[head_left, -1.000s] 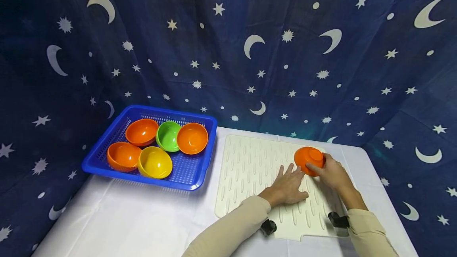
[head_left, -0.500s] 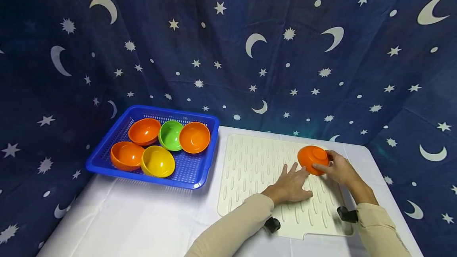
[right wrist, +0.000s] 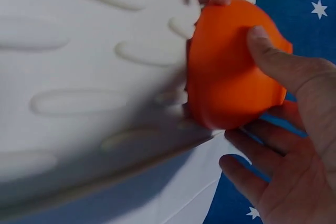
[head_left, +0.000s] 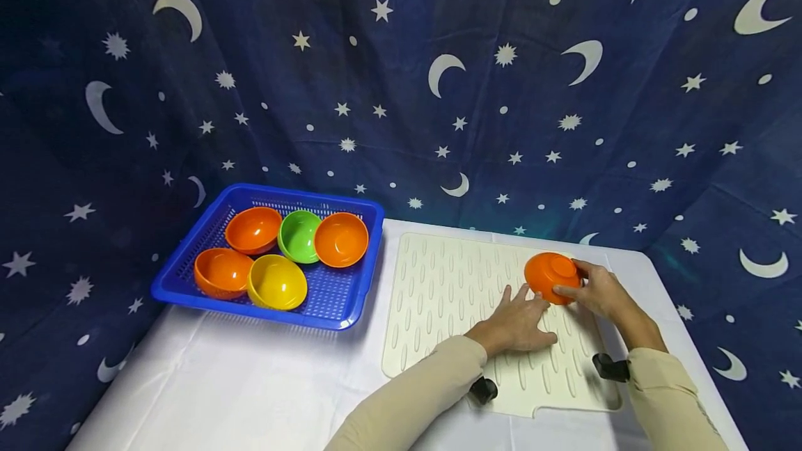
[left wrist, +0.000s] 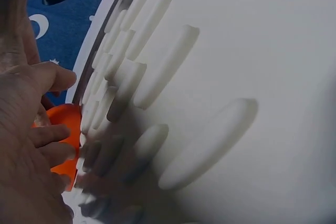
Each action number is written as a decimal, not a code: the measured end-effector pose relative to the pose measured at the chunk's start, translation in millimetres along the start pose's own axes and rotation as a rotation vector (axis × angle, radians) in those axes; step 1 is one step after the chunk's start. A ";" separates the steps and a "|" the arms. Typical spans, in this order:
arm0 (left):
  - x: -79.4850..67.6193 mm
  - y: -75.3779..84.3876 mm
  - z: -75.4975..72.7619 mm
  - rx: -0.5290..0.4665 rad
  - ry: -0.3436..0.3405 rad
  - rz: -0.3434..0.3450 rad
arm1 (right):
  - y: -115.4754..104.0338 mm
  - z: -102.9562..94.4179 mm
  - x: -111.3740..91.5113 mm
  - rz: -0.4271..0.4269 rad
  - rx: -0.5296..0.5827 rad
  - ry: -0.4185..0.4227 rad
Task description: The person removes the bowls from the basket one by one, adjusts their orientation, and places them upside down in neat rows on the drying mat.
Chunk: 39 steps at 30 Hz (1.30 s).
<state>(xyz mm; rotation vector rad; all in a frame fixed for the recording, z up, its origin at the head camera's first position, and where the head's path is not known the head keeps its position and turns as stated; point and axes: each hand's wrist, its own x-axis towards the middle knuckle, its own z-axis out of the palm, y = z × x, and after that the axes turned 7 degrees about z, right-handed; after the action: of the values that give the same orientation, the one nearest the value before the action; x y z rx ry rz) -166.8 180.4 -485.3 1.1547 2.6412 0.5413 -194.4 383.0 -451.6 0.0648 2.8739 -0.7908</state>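
An orange bowl is upside down at the right back of a cream ridged mat, its foot ring facing up. My right hand grips it from the right. In the right wrist view, the thumb presses the outer wall of the bowl, with fingers underneath and behind. My left hand is spread low over the mat, fingertips right at the bowl's near left rim. The left wrist view shows those fingers overlapping a sliver of the bowl.
A blue plastic basket stands at the left back. Inside sit several bowls: orange ones, a green one and a yellow one. A white cloth covers the table. A dark blue star-and-moon curtain hangs behind.
The bowl and both hands sit slightly farther right in the head view, partly because the view itself has shifted. The right hand's hold looks the same throughout.
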 end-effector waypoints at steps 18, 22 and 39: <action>-3.0 -5.9 -1.9 0.106 -0.003 0.015 | -13.3 -3.7 -4.0 0.087 -0.108 0.032; -4.2 -7.1 -1.2 0.110 -0.019 0.005 | -15.9 1.6 -6.0 0.081 -0.114 0.021; -19.9 -9.7 -23.3 0.200 0.003 0.057 | 17.0 21.3 -31.0 0.030 0.037 0.034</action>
<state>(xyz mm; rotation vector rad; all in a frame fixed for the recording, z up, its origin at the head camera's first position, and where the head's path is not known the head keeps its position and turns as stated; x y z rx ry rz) -167.5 153.8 -467.2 1.2878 2.7224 0.2935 -159.3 386.7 -473.1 0.1274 2.8833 -0.8453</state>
